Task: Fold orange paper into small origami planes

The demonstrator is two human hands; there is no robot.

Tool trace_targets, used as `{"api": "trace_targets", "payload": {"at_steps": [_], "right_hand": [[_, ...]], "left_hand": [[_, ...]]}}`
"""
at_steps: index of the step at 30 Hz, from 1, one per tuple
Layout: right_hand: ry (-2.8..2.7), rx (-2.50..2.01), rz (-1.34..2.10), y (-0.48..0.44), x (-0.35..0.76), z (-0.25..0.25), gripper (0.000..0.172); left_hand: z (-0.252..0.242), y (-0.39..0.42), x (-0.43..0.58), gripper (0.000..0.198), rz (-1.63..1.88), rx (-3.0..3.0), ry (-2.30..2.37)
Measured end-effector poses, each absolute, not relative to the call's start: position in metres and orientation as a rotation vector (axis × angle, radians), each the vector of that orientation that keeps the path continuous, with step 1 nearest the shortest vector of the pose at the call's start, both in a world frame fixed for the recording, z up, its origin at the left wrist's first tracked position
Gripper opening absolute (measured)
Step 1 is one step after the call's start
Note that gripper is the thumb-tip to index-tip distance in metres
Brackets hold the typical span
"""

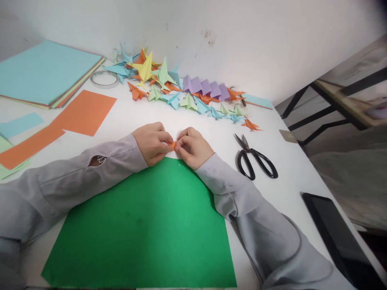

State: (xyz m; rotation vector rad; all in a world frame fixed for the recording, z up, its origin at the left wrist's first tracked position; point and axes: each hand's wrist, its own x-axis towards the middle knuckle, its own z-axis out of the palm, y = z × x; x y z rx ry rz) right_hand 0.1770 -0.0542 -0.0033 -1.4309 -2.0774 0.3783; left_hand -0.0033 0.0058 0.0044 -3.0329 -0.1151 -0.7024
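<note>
Between my two hands is a small piece of orange paper [173, 145], mostly covered by my fingers, so its folded shape is hidden. My left hand [153, 143] pinches it from the left, and my right hand [195, 147] pinches it from the right. Both hands are closed at the far edge of a large green sheet [142, 225]. Beyond them stand several folded paper figures [145, 68] in yellow, green, blue and orange, beside a purple pleated paper strip [207, 88].
Black-handled scissors [255, 157] lie open to the right, with a black phone [338, 237] nearer the table's right edge. At left are a stack of coloured paper [45, 72], a tape roll [104, 79], an orange sheet [86, 112] and an orange strip [30, 147].
</note>
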Motion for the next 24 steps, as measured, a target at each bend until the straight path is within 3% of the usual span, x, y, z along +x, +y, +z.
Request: {"api": "trace_targets", "payload": {"at_steps": [24], "right_hand": [[-1.86, -1.518, 0.613, -0.0514, 0.1779, 0.0016, 0.011]], "left_hand": [[0.0052, 0.0041, -0.0045, 0.023, -0.675, -3.021, -0.136]]}}
